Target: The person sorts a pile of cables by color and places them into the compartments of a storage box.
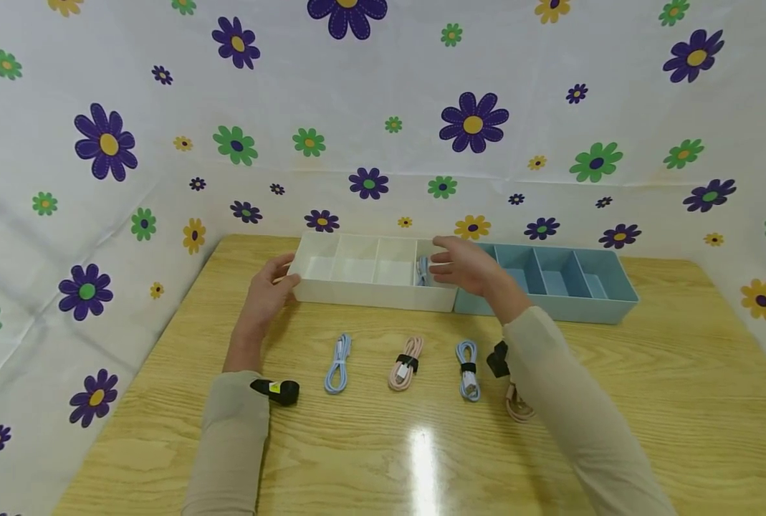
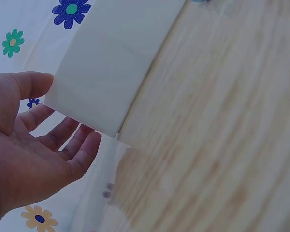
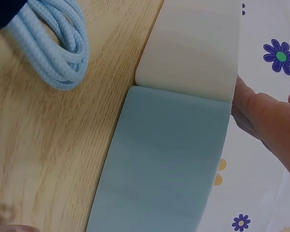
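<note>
A white divided box stands at the back of the table. Against its left end my left hand rests with spread, slightly bent fingers, and the left wrist view shows the fingertips right at the end wall. Over the box's right-hand compartment reaches my right hand, fingers extended and nothing between them. Beside those fingers a blue cable lies inside that compartment. Adjoining the white box on the right is a blue divided box. The right wrist view shows their front walls end to end.
In front of the boxes lie a blue coiled cable, a pink cable with a black strap, and another strapped blue cable. A further pinkish cable is partly hidden by the right forearm. A flowered cloth hangs behind the table.
</note>
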{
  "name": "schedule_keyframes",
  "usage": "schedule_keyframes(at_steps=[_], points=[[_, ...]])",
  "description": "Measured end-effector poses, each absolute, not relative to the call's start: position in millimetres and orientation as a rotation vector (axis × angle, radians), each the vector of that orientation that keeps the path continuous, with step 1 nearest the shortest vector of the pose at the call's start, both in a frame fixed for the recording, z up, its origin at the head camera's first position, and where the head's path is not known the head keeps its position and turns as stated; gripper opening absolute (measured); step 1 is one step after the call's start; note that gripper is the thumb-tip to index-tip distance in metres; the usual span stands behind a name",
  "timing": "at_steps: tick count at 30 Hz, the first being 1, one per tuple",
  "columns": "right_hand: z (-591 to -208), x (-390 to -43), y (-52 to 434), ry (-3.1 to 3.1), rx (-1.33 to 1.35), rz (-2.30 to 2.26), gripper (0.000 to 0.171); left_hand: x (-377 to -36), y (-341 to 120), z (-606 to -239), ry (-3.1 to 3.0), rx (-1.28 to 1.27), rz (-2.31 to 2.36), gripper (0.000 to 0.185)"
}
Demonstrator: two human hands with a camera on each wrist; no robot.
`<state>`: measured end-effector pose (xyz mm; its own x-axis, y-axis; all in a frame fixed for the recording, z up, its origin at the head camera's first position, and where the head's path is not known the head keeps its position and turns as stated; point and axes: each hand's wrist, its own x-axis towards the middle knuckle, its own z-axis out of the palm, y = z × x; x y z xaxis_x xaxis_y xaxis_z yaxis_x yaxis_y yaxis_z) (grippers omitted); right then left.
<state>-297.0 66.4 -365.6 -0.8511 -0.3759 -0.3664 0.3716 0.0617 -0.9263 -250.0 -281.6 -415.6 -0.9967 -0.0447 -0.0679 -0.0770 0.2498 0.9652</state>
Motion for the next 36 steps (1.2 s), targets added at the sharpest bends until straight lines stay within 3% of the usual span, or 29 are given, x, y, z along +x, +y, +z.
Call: schedule_keyframes(at_steps=[13, 26, 36], points=[[-365.7, -285.5, 91.5, 1.746, -0.039, -1.916, 0.061, -259.8, -284.0, -435.3, 2.518, -0.118, 1.888, 0.052], [-368.0, -268.1, 105.3, 1.752, -0.087, -1.913, 0.064, -244.0, -273.6, -405.8, 2.46, -0.156, 1.88, 0.055], [-363.9, -241.1, 110.3, 1.732, -0.195, -1.923, 0.063, -258.5, -284.0, -433.5, 2.521, -0.126, 1.856, 0.054]])
